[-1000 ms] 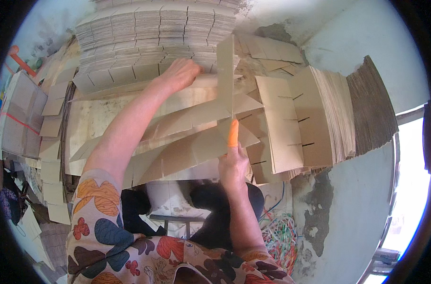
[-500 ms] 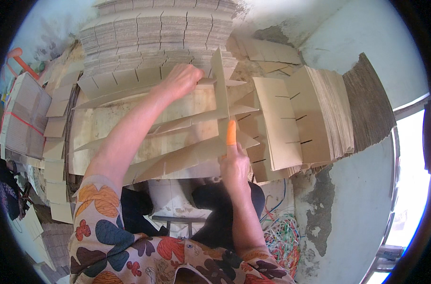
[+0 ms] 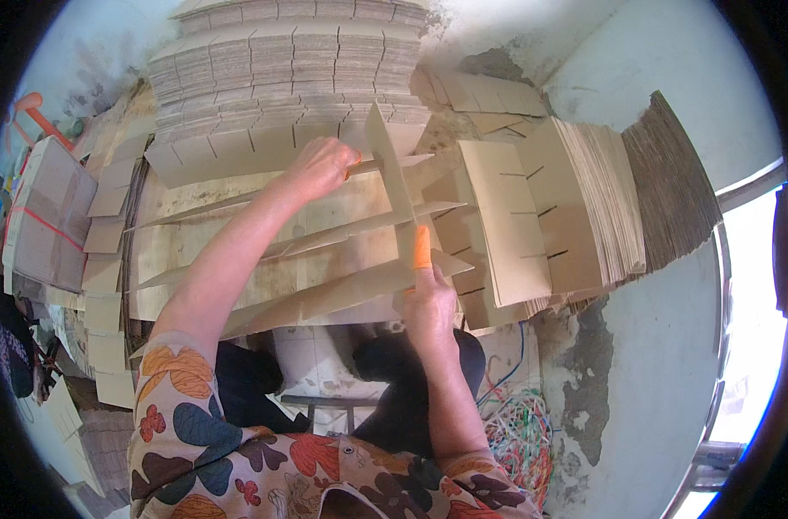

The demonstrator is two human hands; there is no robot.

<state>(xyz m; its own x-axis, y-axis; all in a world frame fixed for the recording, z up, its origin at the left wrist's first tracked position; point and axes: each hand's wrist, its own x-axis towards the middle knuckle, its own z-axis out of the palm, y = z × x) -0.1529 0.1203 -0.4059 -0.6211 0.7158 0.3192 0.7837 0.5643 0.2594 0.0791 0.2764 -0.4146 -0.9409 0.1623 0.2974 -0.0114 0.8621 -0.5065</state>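
Three long cardboard divider strips stand on edge across the table: a near strip [image 3: 324, 298], a middle strip [image 3: 324, 235] and a far strip [image 3: 212, 206]. A shorter cardboard cross strip [image 3: 387, 164] runs across them near their right ends. My left hand [image 3: 323, 164] is closed around the far strip, just left of the crossing. At the near strip's right end, my right hand [image 3: 430, 303] grips the cardboard beside the crossing, its orange-covered finger pointing up along the cross strip. The exact contact of the slots is too small to tell.
Stacks of slotted cardboard [image 3: 281, 65] rise behind the work. To the right leans a row of slotted sheets [image 3: 575, 208]. Cardboard pieces [image 3: 104, 268] and a strapped pack [image 3: 48, 216] lie left. Tangled straps [image 3: 519, 432] are on the floor near my right side.
My left hand has come nearer to me and slightly left, bringing the far strip along. The cross strip's far end has tipped left and nearer. My right hand has hardly moved.
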